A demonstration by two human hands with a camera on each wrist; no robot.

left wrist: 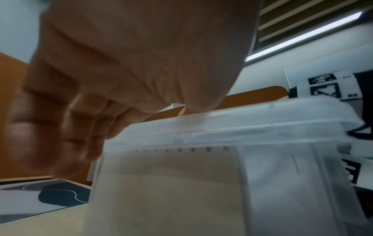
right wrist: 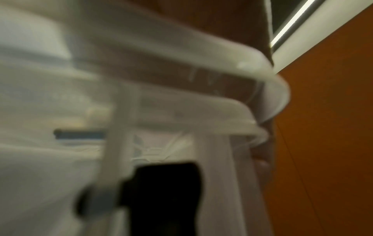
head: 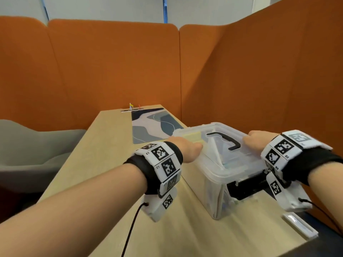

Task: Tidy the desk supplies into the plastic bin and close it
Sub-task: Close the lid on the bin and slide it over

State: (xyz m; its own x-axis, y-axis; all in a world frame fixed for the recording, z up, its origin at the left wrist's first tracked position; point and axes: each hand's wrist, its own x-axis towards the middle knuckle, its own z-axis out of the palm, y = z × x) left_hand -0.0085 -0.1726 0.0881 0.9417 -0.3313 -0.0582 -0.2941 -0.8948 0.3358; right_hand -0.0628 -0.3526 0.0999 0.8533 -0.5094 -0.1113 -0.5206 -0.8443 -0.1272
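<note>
On the light wooden desk (head: pixel 104 164), seen from the head camera, the clear plastic bin (head: pixel 209 184) stands near the right edge with its lid (head: pixel 222 154) already laid on top, black handle (head: pixel 225 140) folded flat. The left hand (head: pixel 187 149) presses down on the lid's left side and the right hand (head: pixel 258 140) on its right side, probably to seat the rim evenly before the black latch (head: pixel 246 188) on the near end is fastened. Both hands look loosely curled over the lid edge; whether the fingers hook under the rim cannot be told here. Papers and supplies show dimly through the wall. A patterned mat (head: pixel 152 125) lies farther back, and a small white case (head: pixel 300 227) remains outside near the desk's front right corner.

In the left wrist view, the left hand (left wrist: pixel 131 63) has its fingers (left wrist: pixel 50 127) curled down beside the bin's far side while the heel of the palm bears on the lid (left wrist: pixel 252 118).

In the right wrist view, heavy blur leaves only the lid rim (right wrist: pixel 201 76), the bin wall and the dark latch (right wrist: pixel 165 196); the right hand's grip cannot be judged.
</note>
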